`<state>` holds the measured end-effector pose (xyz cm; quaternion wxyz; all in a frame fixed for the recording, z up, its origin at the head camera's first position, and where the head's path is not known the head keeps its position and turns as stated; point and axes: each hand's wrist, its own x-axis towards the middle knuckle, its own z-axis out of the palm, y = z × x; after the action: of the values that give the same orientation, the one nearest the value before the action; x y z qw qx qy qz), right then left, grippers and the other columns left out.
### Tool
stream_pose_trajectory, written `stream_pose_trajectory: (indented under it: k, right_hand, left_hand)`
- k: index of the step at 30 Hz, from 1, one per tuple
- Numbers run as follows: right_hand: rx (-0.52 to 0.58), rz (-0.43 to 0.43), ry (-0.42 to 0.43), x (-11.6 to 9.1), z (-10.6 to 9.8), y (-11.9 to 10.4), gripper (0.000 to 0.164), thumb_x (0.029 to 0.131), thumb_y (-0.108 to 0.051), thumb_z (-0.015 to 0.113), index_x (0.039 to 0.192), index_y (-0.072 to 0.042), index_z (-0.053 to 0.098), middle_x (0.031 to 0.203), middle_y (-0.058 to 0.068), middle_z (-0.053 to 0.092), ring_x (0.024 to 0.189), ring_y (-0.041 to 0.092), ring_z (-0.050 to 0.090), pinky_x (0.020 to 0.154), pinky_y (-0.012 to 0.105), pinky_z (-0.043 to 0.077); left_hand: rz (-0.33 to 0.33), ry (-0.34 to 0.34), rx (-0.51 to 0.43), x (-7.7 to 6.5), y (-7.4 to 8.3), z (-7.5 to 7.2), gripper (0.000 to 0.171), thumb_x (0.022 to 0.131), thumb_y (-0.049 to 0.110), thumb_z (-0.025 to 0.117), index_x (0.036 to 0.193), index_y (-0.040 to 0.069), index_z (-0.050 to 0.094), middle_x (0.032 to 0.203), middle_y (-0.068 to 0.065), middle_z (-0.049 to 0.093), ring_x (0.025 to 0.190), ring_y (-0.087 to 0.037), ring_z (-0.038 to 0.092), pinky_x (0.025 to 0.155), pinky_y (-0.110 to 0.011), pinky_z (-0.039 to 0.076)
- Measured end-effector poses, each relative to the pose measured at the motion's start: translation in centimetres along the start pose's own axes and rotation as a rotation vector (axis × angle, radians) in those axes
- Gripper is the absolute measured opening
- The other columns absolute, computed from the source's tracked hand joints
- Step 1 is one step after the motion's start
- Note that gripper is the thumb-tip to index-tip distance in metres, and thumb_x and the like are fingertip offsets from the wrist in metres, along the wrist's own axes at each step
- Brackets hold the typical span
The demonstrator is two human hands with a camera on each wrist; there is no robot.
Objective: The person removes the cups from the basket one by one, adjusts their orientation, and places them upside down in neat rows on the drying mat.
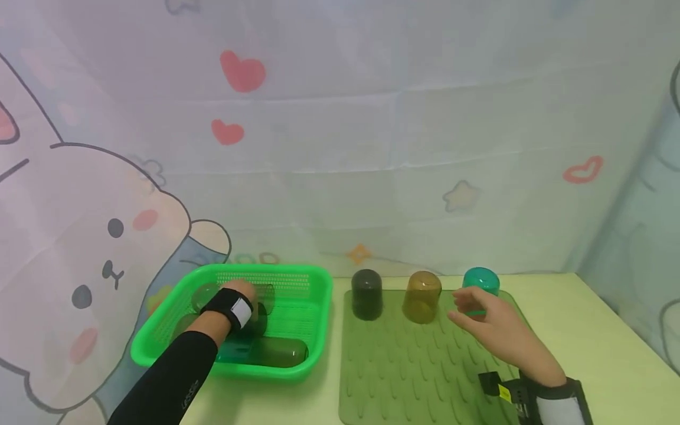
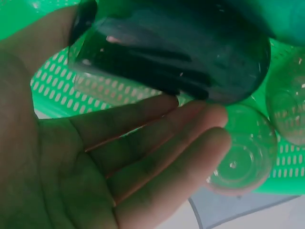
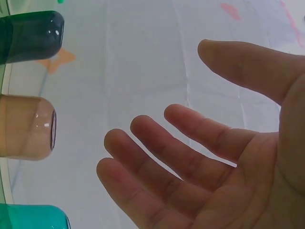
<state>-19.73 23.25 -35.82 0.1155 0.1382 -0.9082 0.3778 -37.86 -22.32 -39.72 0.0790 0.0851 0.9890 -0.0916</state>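
My left hand reaches down into a green basket. In the left wrist view its fingers are nearly straight, with the index fingertip right at the lower side of a dark tinted cup. The thumb reaches the cup's rim end. My right hand hovers over the green mat, fingers loosely bent and holding nothing. Just behind it a teal cup stands upside down. To its left on the mat are an amber cup and a dark grey cup, both inverted.
More cups lie in the basket, among them a greenish brown one at the front and a clear one. The basket stands left of the mat on a pale table. A printed cloth hangs close behind.
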Motion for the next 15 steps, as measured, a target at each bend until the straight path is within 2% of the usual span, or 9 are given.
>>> stream_pose_trajectory:
  k: [3,4,5,6,7,10,12,15]
  right_hand:
    - [0.012,-0.009,0.009,0.1,0.2,-0.3,0.042,0.094,-0.028,0.061,0.124,0.001,0.054,0.116,0.016,0.06,0.102,0.031,0.06,0.081,0.036,0.053]
    - [0.014,-0.01,0.011,0.1,0.2,-0.4,0.042,0.094,-0.028,0.061,0.124,0.001,0.054,0.115,0.016,0.06,0.102,0.031,0.06,0.081,0.036,0.053]
    - [0.016,-0.01,0.011,0.1,0.3,-0.5,0.042,0.094,-0.028,0.061,0.124,0.001,0.054,0.115,0.016,0.06,0.102,0.031,0.06,0.081,0.036,0.053]
    - [0.019,-0.009,0.012,0.1,0.3,-0.5,0.042,0.094,-0.027,0.061,0.123,0.001,0.054,0.115,0.017,0.06,0.102,0.031,0.06,0.081,0.035,0.053]
    - [0.017,-0.007,0.013,0.1,0.4,-0.6,0.041,0.094,-0.027,0.061,0.123,0.001,0.054,0.115,0.016,0.06,0.102,0.031,0.06,0.081,0.035,0.053]
    - [0.014,-0.005,0.013,0.1,0.5,-0.7,0.042,0.094,-0.028,0.061,0.123,0.001,0.054,0.114,0.015,0.061,0.101,0.031,0.061,0.08,0.035,0.053]
    - [0.014,-0.003,0.011,0.1,0.6,-0.7,0.042,0.094,-0.029,0.061,0.123,0.001,0.054,0.113,0.015,0.061,0.101,0.031,0.06,0.08,0.036,0.053]
    - [0.01,-0.002,0.013,0.2,0.7,-0.7,0.043,0.094,-0.029,0.06,0.124,0.001,0.054,0.112,0.014,0.061,0.102,0.032,0.06,0.081,0.038,0.053]
  left_hand:
    - [-0.014,0.043,0.035,3.2,-2.0,3.7,0.018,0.08,0.024,0.074,0.078,0.007,0.073,0.089,-0.015,0.065,0.072,-0.031,0.062,0.06,-0.043,0.053]
    - [-0.02,0.063,0.046,3.8,-2.4,4.5,0.018,0.082,0.024,0.072,0.078,0.007,0.072,0.088,-0.015,0.065,0.07,-0.031,0.062,0.058,-0.043,0.053]
    - [-0.03,0.069,0.04,3.9,-2.5,4.5,0.017,0.082,0.023,0.071,0.077,0.007,0.072,0.086,-0.015,0.065,0.07,-0.031,0.062,0.058,-0.043,0.053]
    - [-0.046,0.053,0.028,3.5,-2.3,4.1,0.017,0.083,0.023,0.071,0.077,0.007,0.072,0.085,-0.015,0.066,0.07,-0.031,0.062,0.06,-0.043,0.053]
    - [-0.046,0.066,0.02,2.8,-2.1,3.5,0.016,0.084,0.021,0.07,0.075,0.007,0.072,0.083,-0.014,0.065,0.07,-0.03,0.062,0.06,-0.043,0.053]
    - [-0.032,0.067,-0.011,-0.6,-0.9,0.3,0.014,0.083,0.011,0.07,0.071,0.004,0.069,0.077,-0.015,0.064,0.069,-0.03,0.062,0.061,-0.043,0.054]
    - [-0.013,0.098,-0.026,-2.5,-0.6,-1.1,0.013,0.086,0.005,0.065,0.074,-0.001,0.068,0.076,-0.016,0.064,0.07,-0.03,0.063,0.063,-0.042,0.054]
    - [-0.013,0.154,-0.022,-3.6,-0.6,-2.0,0.01,0.088,0.001,0.061,0.081,-0.004,0.067,0.076,-0.017,0.063,0.07,-0.031,0.063,0.064,-0.042,0.054]
